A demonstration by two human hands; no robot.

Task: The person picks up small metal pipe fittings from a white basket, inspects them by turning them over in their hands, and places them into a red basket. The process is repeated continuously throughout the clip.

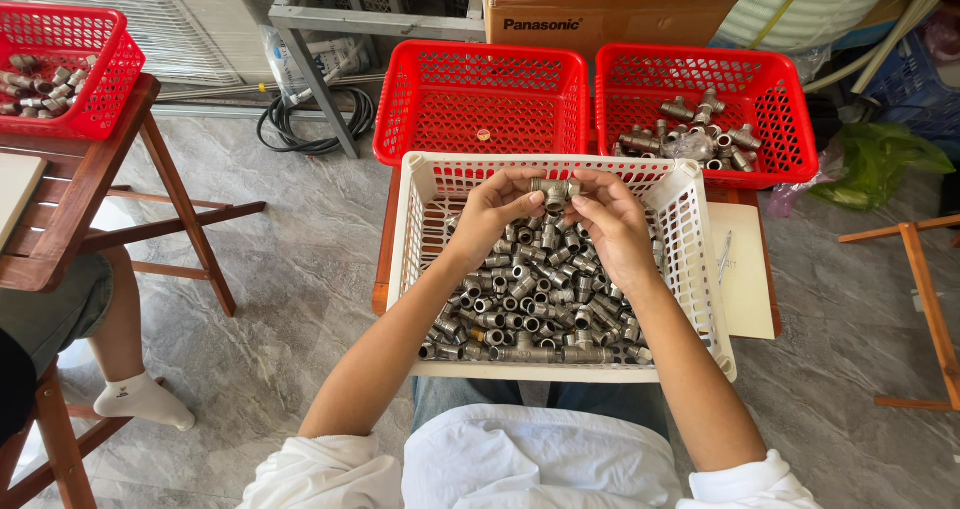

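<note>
Head view, listed left to right: red basket [100, 89] of metal fittings on a wooden table at ten o'clock, a seated person's leg [120, 339] below it; left hand [490, 214] and right hand [612, 224] at centre, fingers of both pinched on one grey tee fitting [555, 191] held over the white basket [700, 269]. White basket holds a heap of like fittings [530, 309]; at twelve o'clock an almost bare red basket [480, 99]; at one o'clock a second red basket [775, 94] with several fittings.
</note>
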